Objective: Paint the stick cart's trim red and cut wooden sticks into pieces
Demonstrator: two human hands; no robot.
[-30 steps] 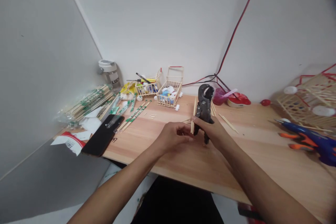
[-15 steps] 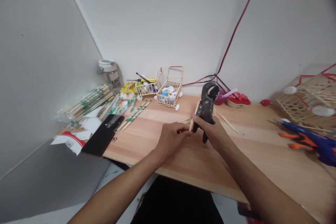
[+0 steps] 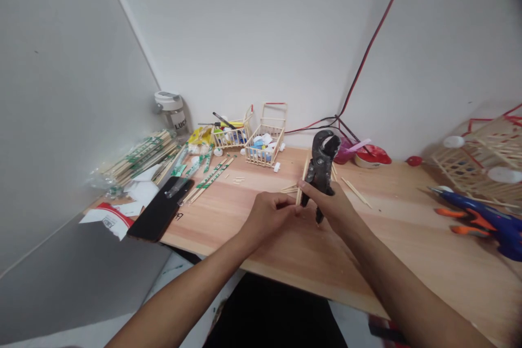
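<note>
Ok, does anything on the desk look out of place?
Yes: the black smartphone lies at the wooden table's front edge, and the red-and-white paper beside it hangs over the corner, so both look likely to slip off.

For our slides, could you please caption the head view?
Right hand holds black pliers; left hand touches a wooden stick.

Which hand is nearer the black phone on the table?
Left. The left hand sits to the right of the phone, not touching it; the right hand is farther off, beyond the left hand.
</note>
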